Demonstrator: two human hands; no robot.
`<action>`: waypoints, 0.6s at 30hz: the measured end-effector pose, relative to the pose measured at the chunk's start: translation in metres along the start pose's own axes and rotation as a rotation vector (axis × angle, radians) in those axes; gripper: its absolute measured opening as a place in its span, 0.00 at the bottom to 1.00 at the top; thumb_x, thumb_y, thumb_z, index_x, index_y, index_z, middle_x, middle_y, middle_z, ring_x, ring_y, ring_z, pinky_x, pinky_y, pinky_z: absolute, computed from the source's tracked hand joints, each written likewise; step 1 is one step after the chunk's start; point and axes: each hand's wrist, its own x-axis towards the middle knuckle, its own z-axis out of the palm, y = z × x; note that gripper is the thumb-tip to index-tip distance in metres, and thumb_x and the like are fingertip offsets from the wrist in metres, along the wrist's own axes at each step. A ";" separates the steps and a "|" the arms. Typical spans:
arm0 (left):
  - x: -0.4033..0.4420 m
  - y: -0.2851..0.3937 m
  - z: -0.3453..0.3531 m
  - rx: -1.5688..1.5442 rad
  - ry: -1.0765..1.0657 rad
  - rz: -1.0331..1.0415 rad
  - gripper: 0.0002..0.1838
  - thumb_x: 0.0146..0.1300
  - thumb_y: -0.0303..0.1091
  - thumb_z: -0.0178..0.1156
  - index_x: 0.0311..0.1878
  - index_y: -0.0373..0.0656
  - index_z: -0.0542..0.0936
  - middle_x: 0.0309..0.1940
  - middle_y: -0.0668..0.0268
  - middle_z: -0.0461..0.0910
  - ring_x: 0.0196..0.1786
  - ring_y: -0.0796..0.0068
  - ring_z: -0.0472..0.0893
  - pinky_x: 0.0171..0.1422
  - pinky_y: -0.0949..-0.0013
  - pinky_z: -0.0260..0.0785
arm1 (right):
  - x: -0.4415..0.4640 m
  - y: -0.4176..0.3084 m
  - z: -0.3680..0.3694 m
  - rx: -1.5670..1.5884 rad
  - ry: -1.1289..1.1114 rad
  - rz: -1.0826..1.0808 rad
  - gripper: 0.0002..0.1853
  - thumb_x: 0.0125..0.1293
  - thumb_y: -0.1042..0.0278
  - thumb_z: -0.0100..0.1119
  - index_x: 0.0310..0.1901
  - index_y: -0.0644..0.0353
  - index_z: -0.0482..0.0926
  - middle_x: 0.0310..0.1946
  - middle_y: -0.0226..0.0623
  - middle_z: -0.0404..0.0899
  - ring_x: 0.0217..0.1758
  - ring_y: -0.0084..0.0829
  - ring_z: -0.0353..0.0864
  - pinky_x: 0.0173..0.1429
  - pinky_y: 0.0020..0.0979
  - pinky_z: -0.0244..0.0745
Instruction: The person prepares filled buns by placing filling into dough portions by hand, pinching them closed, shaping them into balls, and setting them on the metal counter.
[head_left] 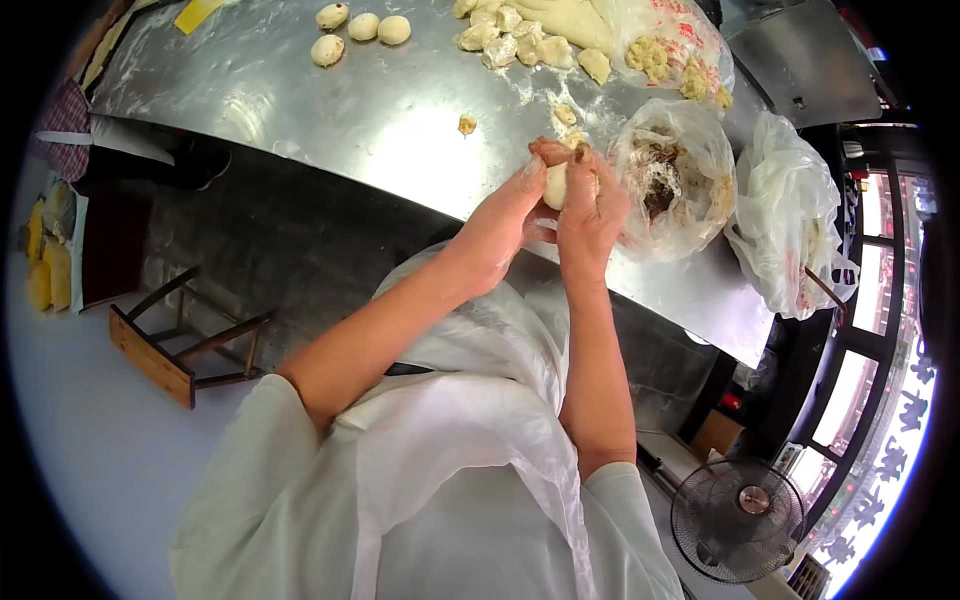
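Plainly, metal table (290,105) was dusted with flour (590,104); wooden stool (150,357) was placed at left, fan (738,520) at near right. Left hand (502,228) and right hand (591,218) were held together above near table edge, forearms (385,328) angled inward, dough ball (555,188) clasped between them.

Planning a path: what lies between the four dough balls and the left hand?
In the head view, one small yellowish lump lies on the metal table, between the left hand and the dough balls.
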 end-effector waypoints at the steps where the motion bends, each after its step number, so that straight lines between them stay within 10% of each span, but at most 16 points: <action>1: 0.000 -0.004 -0.004 -0.065 -0.024 0.022 0.24 0.86 0.52 0.43 0.70 0.43 0.72 0.59 0.65 0.78 0.53 0.75 0.80 0.56 0.65 0.77 | 0.002 0.000 -0.002 -0.012 -0.010 -0.020 0.21 0.82 0.59 0.54 0.63 0.66 0.82 0.54 0.45 0.88 0.51 0.33 0.86 0.59 0.32 0.79; 6: -0.001 -0.004 -0.021 0.020 -0.061 -0.014 0.23 0.87 0.53 0.43 0.65 0.44 0.75 0.51 0.67 0.80 0.46 0.77 0.79 0.51 0.67 0.75 | 0.004 -0.008 -0.029 0.292 -0.372 0.189 0.46 0.74 0.53 0.64 0.85 0.58 0.52 0.74 0.51 0.74 0.54 0.33 0.86 0.63 0.34 0.80; 14: 0.001 -0.005 -0.009 0.121 -0.074 -0.114 0.26 0.86 0.57 0.41 0.59 0.45 0.76 0.45 0.69 0.80 0.42 0.79 0.79 0.45 0.70 0.74 | -0.014 0.002 -0.016 0.099 -0.103 0.231 0.21 0.83 0.55 0.54 0.54 0.68 0.86 0.46 0.44 0.90 0.48 0.29 0.85 0.55 0.31 0.79; 18: -0.004 -0.005 -0.002 -0.005 0.021 -0.049 0.26 0.86 0.58 0.40 0.58 0.45 0.77 0.43 0.70 0.80 0.39 0.80 0.79 0.45 0.70 0.73 | -0.007 0.003 -0.009 0.081 -0.112 0.066 0.27 0.84 0.50 0.52 0.68 0.67 0.79 0.62 0.48 0.84 0.52 0.32 0.85 0.60 0.34 0.78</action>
